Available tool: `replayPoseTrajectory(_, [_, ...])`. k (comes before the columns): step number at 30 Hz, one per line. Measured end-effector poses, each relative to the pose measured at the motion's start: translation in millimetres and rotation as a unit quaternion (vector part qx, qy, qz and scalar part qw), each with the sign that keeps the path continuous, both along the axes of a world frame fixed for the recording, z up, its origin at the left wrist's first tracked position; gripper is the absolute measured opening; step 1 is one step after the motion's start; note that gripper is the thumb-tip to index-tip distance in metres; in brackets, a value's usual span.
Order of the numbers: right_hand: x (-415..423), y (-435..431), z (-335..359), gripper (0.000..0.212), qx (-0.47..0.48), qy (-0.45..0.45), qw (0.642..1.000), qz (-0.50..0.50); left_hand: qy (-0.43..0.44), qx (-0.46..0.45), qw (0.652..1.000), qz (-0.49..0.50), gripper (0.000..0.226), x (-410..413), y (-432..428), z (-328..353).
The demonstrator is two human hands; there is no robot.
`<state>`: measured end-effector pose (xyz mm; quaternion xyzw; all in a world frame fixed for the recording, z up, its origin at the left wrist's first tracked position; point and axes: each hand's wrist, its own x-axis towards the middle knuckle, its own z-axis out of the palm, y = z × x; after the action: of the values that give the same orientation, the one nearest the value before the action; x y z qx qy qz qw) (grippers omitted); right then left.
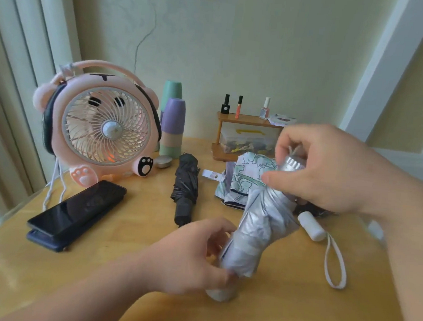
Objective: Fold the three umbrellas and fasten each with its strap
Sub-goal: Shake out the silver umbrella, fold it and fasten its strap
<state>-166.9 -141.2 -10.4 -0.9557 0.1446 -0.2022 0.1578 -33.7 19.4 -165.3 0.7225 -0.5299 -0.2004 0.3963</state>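
Observation:
I hold a collapsed silver umbrella (258, 227) tilted above the wooden table (281, 315). My left hand (192, 257) grips its lower end by the white handle. My right hand (331, 169) grips its silver top cap. The canopy folds hang loose and bunched. A black umbrella (185, 187) lies folded in the middle of the table. Behind the silver one lies a white umbrella with a green print (242, 178), its canopy loose; its strap (212, 174) sticks out to the left. Its white handle (311, 226) and wrist loop (333, 266) lie at the right.
A pink bear-shaped fan (101, 126) stands at the back left, with a dark phone (75, 210) on a case in front of it. Stacked cups (172, 124), a small metal tin (163, 161) and a wooden shelf (249, 120) with nail polish bottles line the wall.

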Motion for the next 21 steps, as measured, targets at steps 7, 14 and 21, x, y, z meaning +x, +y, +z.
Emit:
replayPoseTrajectory(7, [7, -46, -32, 0.019, 0.488, -0.238, 0.838, -0.048, 0.349, -0.22, 0.903, 0.123, 0.046, 49, 22, 24])
replayPoseTrajectory(14, [40, -5, -113, 0.041, 0.675, -0.094, 0.73, 0.052, 0.494, -0.255, 0.825, 0.099, 0.054, 35, 12, 12])
replayPoseTrajectory(21, [31, 23, -143, 0.054, 0.662, 0.047, 0.723, 0.193, 0.497, -0.275, 0.806, 0.167, 0.054, 30, 14, 2])
